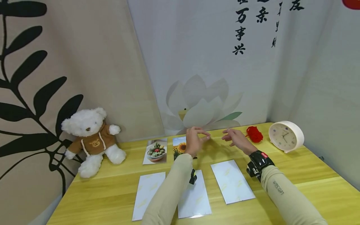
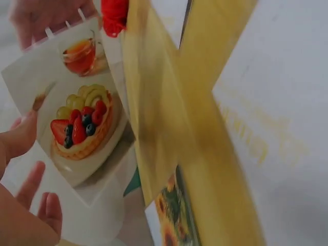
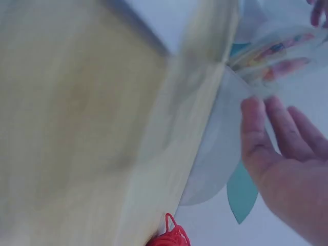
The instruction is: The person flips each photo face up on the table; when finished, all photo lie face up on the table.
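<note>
My left hand (image 1: 194, 140) is raised over the back of the table, its thumb and index finger pinching the edge of a picture card (image 2: 79, 115). A berry tart and a glass cup of tea are printed on the card. In the head view the card cannot be made out; in the right wrist view it is blurred. To its right, my right hand (image 1: 237, 139) hovers with loosely extended fingers (image 3: 284, 125), apart from the card. Below the left hand lies a sunflower card (image 1: 180, 145), partly hidden; beside it is a cactus-bowl card (image 1: 156, 151).
Three white rectangular cards lie nearer the front: left (image 1: 149, 195), middle (image 1: 197, 200) and right (image 1: 232, 181). A teddy bear (image 1: 94, 143) sits at the left. Red yarn (image 1: 254, 134) and a round clock (image 1: 285, 136) stand at the back right, before a curtain (image 1: 202, 62).
</note>
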`<state>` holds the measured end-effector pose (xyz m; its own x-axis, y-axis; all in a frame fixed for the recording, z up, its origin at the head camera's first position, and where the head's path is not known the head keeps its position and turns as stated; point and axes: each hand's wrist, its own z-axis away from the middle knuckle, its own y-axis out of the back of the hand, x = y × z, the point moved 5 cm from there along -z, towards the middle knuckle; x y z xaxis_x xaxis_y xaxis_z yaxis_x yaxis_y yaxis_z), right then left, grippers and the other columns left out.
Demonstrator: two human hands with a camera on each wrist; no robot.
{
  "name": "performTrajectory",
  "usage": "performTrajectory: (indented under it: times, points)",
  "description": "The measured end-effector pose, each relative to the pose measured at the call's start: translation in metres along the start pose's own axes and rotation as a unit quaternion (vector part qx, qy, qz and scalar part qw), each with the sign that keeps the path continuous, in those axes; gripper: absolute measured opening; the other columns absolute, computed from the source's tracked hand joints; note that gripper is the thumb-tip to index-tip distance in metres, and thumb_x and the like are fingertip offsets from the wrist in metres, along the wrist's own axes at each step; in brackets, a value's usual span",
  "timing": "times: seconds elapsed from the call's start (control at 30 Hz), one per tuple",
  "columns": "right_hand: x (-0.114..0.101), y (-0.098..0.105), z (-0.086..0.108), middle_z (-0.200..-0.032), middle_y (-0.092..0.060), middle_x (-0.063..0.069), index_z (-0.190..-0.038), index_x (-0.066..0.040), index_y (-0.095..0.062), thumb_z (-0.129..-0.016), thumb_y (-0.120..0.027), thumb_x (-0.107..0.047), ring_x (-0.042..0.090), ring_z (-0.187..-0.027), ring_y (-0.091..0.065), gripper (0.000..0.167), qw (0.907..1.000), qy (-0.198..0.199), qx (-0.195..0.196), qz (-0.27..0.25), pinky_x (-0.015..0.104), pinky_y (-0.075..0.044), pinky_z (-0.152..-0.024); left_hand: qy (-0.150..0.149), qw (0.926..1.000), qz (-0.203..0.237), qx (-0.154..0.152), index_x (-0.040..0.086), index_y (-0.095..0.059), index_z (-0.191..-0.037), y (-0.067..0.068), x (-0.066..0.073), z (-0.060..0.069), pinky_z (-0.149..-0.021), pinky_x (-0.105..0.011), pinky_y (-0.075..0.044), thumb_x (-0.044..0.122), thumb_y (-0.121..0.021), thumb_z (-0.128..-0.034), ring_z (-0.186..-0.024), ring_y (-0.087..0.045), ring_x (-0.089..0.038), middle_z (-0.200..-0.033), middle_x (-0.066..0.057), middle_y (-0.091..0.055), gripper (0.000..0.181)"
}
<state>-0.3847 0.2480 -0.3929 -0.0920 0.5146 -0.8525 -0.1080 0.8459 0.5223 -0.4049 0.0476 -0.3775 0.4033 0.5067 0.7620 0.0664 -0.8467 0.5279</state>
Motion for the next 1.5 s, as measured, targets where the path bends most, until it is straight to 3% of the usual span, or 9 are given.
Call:
performTrajectory:
  times: [0.1,0.23,0.37,0.63,0.77,0.93,1.1,1.3,1.5]
  points:
    - [-0.003,0.006,0.0,-0.141,-0.057,0.028,-0.146,0.002,-0.043,-0.111,-0.019,-0.041,0.044,-0.132,-0.051,0.06,0.9993,0.0,0.019,-0.031,0.051,-0.052,-0.102,-0.004,0.9997,0.023,0.005,0.016,-0.083,-0.087,0.005,0.001,-0.003,-0.119,-0.048,-0.033,0.019,-0.081,-0.0839,-0.13,-0.05,-0.028,-0.127,-0.002,-0.068,0.005]
    - [-0.004,0.009,0.001,-0.141,-0.057,0.028,-0.147,0.001,-0.043,-0.11,-0.017,-0.046,0.043,-0.131,-0.052,0.065,0.9975,0.012,0.031,-0.062,0.05,-0.052,-0.101,-0.019,0.9977,0.065,0.008,0.014,-0.083,-0.089,0.01,0.0,-0.005,-0.115,-0.045,-0.043,0.017,-0.079,-0.0849,-0.122,-0.06,-0.026,-0.121,-0.005,-0.072,0.006]
    - [-0.001,0.007,0.001,-0.146,-0.05,0.029,-0.147,0.001,-0.043,-0.11,-0.016,-0.047,0.044,-0.132,-0.05,0.066,0.9944,0.031,0.027,-0.097,0.043,-0.054,-0.096,0.002,0.9914,0.13,0.009,0.015,-0.082,-0.092,0.013,-0.004,-0.006,-0.105,-0.044,-0.051,0.018,-0.078,-0.0866,-0.116,-0.064,-0.021,-0.113,-0.003,-0.075,0.007]
    - [0.0,0.004,0.003,-0.139,-0.055,0.034,-0.146,0.004,-0.038,-0.11,-0.023,-0.045,0.039,-0.126,-0.056,0.062,0.989,0.063,0.047,-0.125,0.029,-0.055,-0.089,0.095,0.9577,0.267,0.05,0.014,-0.081,-0.1,0.022,-0.014,-0.009,-0.099,-0.04,-0.055,0.021,-0.078,-0.0876,-0.096,-0.071,-0.016,-0.1,-0.006,-0.079,0.015]
    - [-0.007,0.003,0.002,-0.133,-0.062,0.029,-0.14,0.001,-0.043,-0.108,-0.045,-0.027,0.031,-0.118,-0.062,0.042,0.9875,0.085,0.087,-0.1,0.024,-0.055,-0.084,0.126,0.9447,0.292,0.08,0.015,-0.081,-0.103,0.029,-0.018,-0.009,-0.098,-0.042,-0.056,0.021,-0.079,-0.0873,-0.097,-0.071,-0.016,-0.104,-0.006,-0.078,0.017]
    - [-0.012,0.001,0.003,-0.122,-0.069,0.028,-0.12,0.002,-0.044,-0.099,-0.06,-0.006,0.018,-0.103,-0.067,0.028,0.9796,0.119,0.14,-0.081,0.016,-0.052,-0.077,0.143,0.9392,0.297,0.098,0.015,-0.08,-0.105,0.032,-0.021,-0.01,-0.096,-0.04,-0.057,0.02,-0.078,-0.0885,-0.095,-0.071,-0.014,-0.106,-0.006,-0.078,0.018]
    - [-0.028,-0.002,0.013,-0.118,-0.069,0.029,-0.12,0.006,-0.053,-0.094,-0.066,-0.001,0.032,-0.105,-0.066,0.029,0.9743,0.147,0.162,-0.055,0.01,-0.05,-0.078,0.168,0.9322,0.297,0.12,0.013,-0.08,-0.102,0.032,-0.027,-0.01,-0.085,-0.035,-0.059,0.017,-0.08,-0.0869,-0.085,-0.068,-0.008,-0.1,-0.006,-0.078,0.015]
    - [-0.024,-0.009,0.007,-0.113,-0.063,0.027,-0.131,-0.001,-0.062,-0.092,-0.065,0.005,0.036,-0.093,-0.068,0.039,0.9778,0.14,0.145,-0.057,0.018,-0.058,-0.072,0.169,0.9358,0.279,0.134,0.009,-0.078,-0.098,0.031,-0.03,-0.009,-0.089,-0.043,-0.06,0.014,-0.081,-0.0853,-0.082,-0.07,-0.009,-0.096,-0.009,-0.078,0.014]
    - [-0.015,-0.007,0.0,-0.111,-0.062,0.025,-0.135,-0.005,-0.063,-0.093,-0.064,0.007,0.03,-0.086,-0.067,0.044,0.9783,0.125,0.148,-0.073,0.022,-0.06,-0.072,0.136,0.9599,0.224,0.101,0.006,-0.076,-0.104,0.032,-0.03,-0.006,-0.073,-0.025,-0.057,0.013,-0.077,-0.0888,-0.089,-0.074,-0.016,-0.098,-0.01,-0.078,0.017]
